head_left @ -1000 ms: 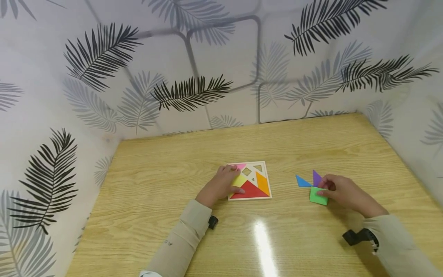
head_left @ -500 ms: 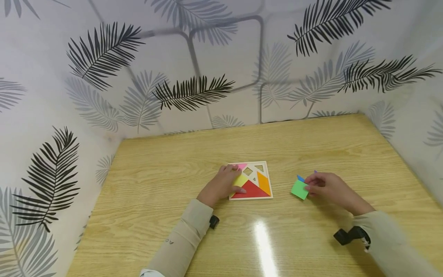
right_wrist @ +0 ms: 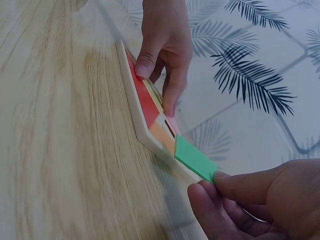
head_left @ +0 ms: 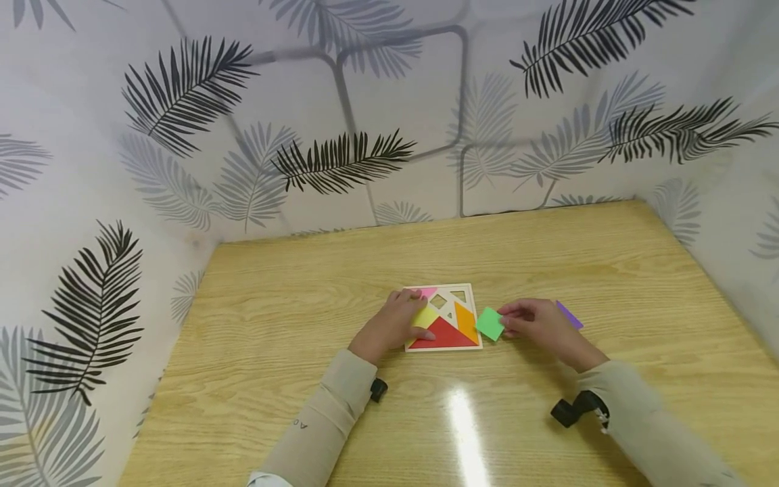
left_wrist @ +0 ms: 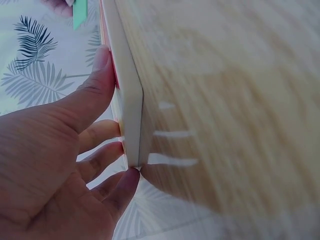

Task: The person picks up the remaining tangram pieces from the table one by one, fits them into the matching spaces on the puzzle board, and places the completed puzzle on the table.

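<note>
My left hand (head_left: 389, 328) rests on a tangram puzzle board (head_left: 450, 349), thumb on the red triangle (head_left: 449, 334) and fingertips along the yellow (head_left: 424, 316) and pink (head_left: 429, 292) pieces. In the left wrist view the little finger (left_wrist: 125, 187) touches the board's corner. An orange piece (head_left: 465, 321) also lies in the board, beside one square and two triangular openings. Between thumb and index finger, my right hand (head_left: 544, 331) pinches a green square tangram piece (head_left: 489, 324) by one corner. In the right wrist view the green square (right_wrist: 194, 157) overlaps the board's orange side.
A purple tangram piece (head_left: 569, 315) lies on the wooden table (head_left: 292, 304) behind the right hand; the blue piece is hidden. Black wrist cameras (head_left: 564, 412) hang under both cuffs. Leaf-patterned walls (head_left: 341, 101) border the table at the back and sides.
My right hand has carried the green square leftward, from above the blue and purple pieces to the board's right edge. The left hand keeps its place on the board.
</note>
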{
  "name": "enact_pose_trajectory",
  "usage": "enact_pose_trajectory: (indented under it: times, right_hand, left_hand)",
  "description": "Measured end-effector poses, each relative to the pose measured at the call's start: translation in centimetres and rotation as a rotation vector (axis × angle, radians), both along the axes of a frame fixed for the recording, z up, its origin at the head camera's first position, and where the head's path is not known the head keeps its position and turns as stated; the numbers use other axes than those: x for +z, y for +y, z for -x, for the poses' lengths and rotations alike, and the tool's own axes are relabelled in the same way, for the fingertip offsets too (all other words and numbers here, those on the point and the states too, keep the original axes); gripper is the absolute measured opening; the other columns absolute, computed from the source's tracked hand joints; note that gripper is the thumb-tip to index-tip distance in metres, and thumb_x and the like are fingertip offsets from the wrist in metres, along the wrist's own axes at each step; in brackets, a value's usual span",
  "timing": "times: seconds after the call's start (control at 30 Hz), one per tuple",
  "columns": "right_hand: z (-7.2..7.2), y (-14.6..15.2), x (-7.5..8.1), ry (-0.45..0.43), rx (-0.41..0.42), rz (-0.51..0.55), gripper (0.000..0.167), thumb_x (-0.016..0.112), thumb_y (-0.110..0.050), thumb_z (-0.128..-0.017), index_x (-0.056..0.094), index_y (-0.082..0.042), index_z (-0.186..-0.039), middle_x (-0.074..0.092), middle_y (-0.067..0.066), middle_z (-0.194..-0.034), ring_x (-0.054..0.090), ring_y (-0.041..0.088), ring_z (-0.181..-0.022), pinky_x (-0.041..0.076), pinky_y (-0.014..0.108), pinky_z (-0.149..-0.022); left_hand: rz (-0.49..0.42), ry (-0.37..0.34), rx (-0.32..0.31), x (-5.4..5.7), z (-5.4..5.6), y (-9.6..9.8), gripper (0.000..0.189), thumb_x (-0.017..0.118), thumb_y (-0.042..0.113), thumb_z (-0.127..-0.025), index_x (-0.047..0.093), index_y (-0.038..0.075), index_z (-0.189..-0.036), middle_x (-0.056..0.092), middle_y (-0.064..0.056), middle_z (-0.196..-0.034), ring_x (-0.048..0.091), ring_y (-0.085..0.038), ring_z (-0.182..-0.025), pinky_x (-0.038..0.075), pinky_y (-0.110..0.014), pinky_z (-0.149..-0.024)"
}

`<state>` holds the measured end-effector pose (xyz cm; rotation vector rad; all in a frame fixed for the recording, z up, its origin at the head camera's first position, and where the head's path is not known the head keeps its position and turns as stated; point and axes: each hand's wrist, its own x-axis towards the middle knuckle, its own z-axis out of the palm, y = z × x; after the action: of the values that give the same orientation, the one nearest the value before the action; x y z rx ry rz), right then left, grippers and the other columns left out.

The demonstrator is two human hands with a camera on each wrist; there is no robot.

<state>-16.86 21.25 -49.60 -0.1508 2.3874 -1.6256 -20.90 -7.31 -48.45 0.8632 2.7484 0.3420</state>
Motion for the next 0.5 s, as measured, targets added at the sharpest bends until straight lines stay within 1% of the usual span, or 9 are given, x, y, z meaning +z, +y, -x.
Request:
enact_pose_trajectory:
  times: [0.13, 0.37, 0.5]
  right_hand:
    - [0.6, -1.3, 0.1, -0.007, -0.018, 0.003, 0.030, 0.063, -0.014, -0.090, 0.060, 0.007, -0.111, 0.064, 0.016, -0.098, 0.065, 0.023, -0.084, 0.054, 0.029, -0.073]
    - [1.9, -3.2, -0.3, 0.037, -0.036, 0.029, 0.025, 0.063, -0.010, -0.089, 0.061, 0.008, -0.107, 0.064, 0.019, -0.096, 0.065, 0.025, -0.081, 0.054, 0.029, -0.071]
    - [2.4, -4.3, -0.1, 0.040, -0.042, 0.027, 0.024, 0.062, -0.008, -0.089, 0.060, 0.008, -0.107, 0.063, 0.019, -0.097, 0.065, 0.024, -0.079, 0.054, 0.029, -0.071]
  left_hand:
    - [-0.001, 0.006, 0.003, -0.1, 0.0, 0.0, 0.075, 0.065, 0.046, -0.080, 0.042, 0.008, -0.140, 0.034, -0.009, -0.145, 0.030, -0.029, -0.130, 0.032, -0.034, -0.104]
    - [-0.003, -0.002, 0.000, 0.1, 0.0, -0.1, 0.075, 0.064, 0.047, -0.081, 0.041, 0.008, -0.141, 0.033, -0.009, -0.146, 0.028, -0.030, -0.131, 0.031, -0.035, -0.105]
    - [0.000, -0.006, -0.001, 0.2, 0.0, -0.1, 0.075, 0.063, 0.048, -0.081, 0.040, 0.009, -0.141, 0.033, -0.009, -0.146, 0.028, -0.029, -0.131, 0.030, -0.035, -0.105]
